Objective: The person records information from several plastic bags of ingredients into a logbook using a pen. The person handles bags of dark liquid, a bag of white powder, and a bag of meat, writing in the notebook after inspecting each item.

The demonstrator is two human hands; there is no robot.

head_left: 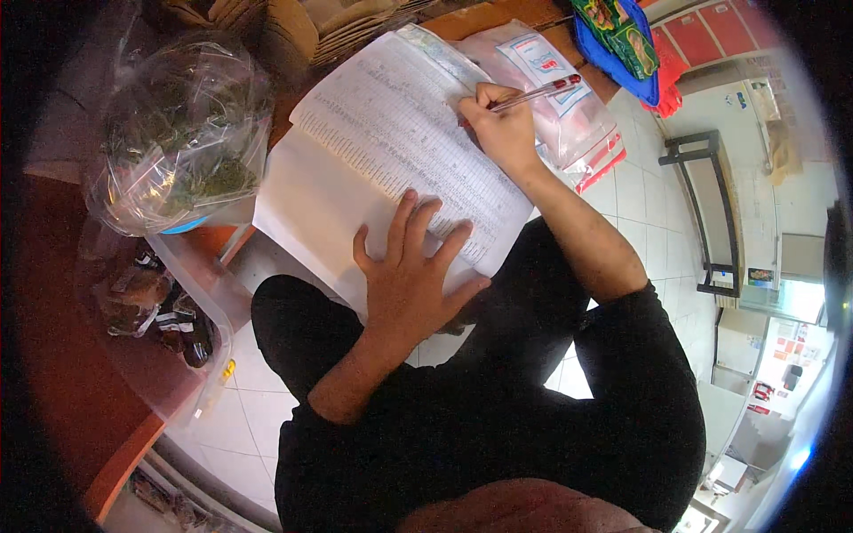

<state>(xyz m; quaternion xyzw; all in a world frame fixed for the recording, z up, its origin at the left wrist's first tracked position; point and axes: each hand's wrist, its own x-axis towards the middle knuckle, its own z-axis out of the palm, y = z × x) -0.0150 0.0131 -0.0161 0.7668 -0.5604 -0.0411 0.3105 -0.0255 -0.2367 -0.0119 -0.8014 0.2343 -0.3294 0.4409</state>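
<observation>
An open book (311,195) of thin white pages lies tilted in front of me, its far page filled with dense rows of writing and its near page mostly bare. Fingers spread, my left hand (413,266) rests flat on the lower part of the pages. My right hand (502,124) is closed round a clear pen (542,91) with a red end, over the upper right part of the written page. The pen's tip is hidden by the fingers.
To the left stands a clear plastic bag (191,133) of green leafy stuff, above a clear bin (218,324) of small packets. A pink-filled plastic pack (569,115) lies beside the book. Farther right are a blue tray (591,44) with green packets and a black-framed rack (706,213).
</observation>
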